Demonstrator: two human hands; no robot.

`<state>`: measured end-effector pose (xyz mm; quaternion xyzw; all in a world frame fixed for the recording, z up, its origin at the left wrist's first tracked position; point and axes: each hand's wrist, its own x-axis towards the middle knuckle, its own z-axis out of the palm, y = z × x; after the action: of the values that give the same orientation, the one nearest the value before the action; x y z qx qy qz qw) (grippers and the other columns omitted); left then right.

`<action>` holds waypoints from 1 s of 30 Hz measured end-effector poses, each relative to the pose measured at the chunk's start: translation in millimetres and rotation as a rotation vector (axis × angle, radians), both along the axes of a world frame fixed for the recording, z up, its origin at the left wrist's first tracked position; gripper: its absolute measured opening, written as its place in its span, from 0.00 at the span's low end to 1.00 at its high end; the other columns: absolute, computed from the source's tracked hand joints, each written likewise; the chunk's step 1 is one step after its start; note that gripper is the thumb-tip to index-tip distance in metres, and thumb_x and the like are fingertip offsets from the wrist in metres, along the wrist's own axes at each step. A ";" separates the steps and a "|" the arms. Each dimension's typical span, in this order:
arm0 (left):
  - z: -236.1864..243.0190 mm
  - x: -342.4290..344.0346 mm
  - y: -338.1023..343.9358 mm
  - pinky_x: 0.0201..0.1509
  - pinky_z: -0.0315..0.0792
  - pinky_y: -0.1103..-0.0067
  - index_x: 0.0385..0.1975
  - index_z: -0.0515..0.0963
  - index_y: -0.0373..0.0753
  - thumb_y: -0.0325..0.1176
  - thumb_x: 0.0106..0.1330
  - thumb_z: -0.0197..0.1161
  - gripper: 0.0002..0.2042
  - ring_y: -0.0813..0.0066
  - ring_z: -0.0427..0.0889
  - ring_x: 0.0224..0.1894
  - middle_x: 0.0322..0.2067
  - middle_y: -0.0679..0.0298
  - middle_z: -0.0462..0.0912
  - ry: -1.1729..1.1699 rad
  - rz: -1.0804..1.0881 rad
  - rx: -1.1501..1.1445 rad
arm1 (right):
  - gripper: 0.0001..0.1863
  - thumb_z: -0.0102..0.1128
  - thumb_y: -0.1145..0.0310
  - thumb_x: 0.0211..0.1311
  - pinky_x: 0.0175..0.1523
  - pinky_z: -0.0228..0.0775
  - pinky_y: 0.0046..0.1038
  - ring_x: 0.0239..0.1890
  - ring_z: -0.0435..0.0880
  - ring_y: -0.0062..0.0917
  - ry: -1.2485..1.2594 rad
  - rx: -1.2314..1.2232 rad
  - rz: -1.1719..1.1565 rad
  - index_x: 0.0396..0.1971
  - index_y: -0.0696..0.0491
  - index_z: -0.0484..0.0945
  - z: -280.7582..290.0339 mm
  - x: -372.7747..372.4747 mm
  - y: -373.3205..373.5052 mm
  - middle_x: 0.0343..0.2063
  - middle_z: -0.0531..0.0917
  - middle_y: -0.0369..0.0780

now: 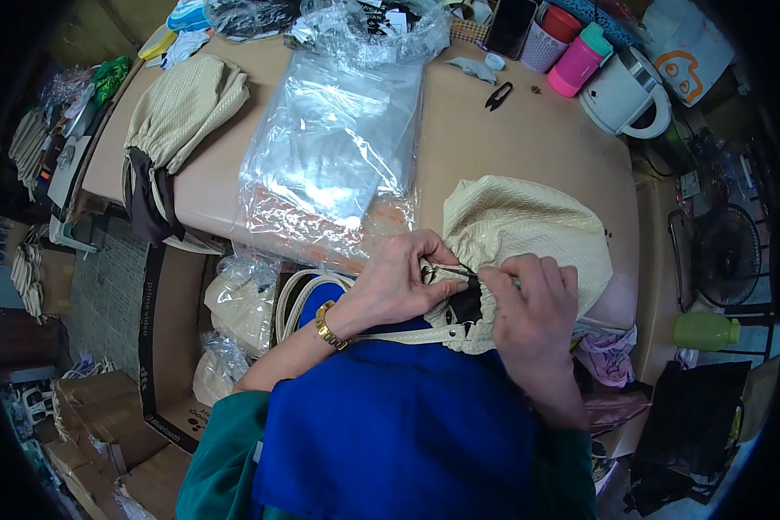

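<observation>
A cream textured fabric bag (pixel 537 225) with a gathered mouth and dark lining lies at the table's front edge, partly over my lap. My left hand (pixel 399 282), with a gold watch on its wrist, is closed in a pinch on the bag's mouth, by a thin dark strand. Close to it on the right, my right hand (pixel 533 312) is closed with its fingertips at the same gathered edge. Exactly what those fingertips hold is hidden. A cream strap (pixel 407 335) with a metal stud runs left from the bag across the blue cloth (pixel 390 425) on my lap.
Clear plastic bags (pixel 329 147) lie stacked mid-table. Another cream bag (pixel 186 113) hangs over the left edge. Black thread snips (pixel 498 96), a phone (pixel 511 28), a pink bottle (pixel 581 61) and a white kettle (pixel 626 91) stand behind. Cardboard boxes (pixel 104 416) are at lower left, a fan (pixel 726 254) at right.
</observation>
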<state>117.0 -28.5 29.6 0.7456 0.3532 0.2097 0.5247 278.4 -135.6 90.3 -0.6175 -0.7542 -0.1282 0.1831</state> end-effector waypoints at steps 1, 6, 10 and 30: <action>-1.1 0.6 -0.8 0.24 0.62 0.83 0.33 0.83 0.35 0.34 0.51 0.79 0.14 0.88 0.66 0.20 0.25 0.69 0.82 -0.025 0.005 0.027 | 0.13 0.59 0.75 0.49 0.39 0.59 0.32 0.33 0.74 0.27 -0.066 -0.007 -0.020 0.37 0.51 0.81 3.6 -8.4 -3.3 0.30 0.73 0.36; -10.2 -0.8 2.3 0.24 0.66 0.80 0.32 0.82 0.32 0.34 0.52 0.77 0.15 0.81 0.73 0.19 0.25 0.59 0.84 -0.005 0.024 0.040 | 0.12 0.58 0.76 0.51 0.36 0.62 0.34 0.32 0.74 0.31 -0.046 -0.005 0.048 0.37 0.54 0.81 -0.4 -16.3 -1.5 0.30 0.72 0.39; -5.1 -2.1 0.5 0.25 0.64 0.83 0.32 0.83 0.35 0.35 0.51 0.80 0.15 0.87 0.69 0.22 0.26 0.67 0.83 0.005 0.013 -0.013 | 0.13 0.57 0.81 0.49 0.36 0.65 0.37 0.29 0.75 0.35 0.373 -0.144 0.116 0.36 0.55 0.81 -3.5 20.3 10.8 0.28 0.74 0.41; -10.6 -2.2 5.7 0.38 0.71 0.81 0.32 0.83 0.34 0.33 0.51 0.79 0.14 0.83 0.77 0.30 0.28 0.63 0.85 -0.029 -0.030 -0.050 | 0.04 0.55 0.83 0.62 0.35 0.71 0.25 0.28 0.81 0.29 0.883 -0.340 0.091 0.33 0.61 0.79 -41.9 46.0 34.4 0.26 0.81 0.43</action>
<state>114.8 -22.8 19.0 0.7343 0.3395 0.2036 0.5515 324.4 -101.2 48.4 -0.6006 -0.6408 0.2797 0.3879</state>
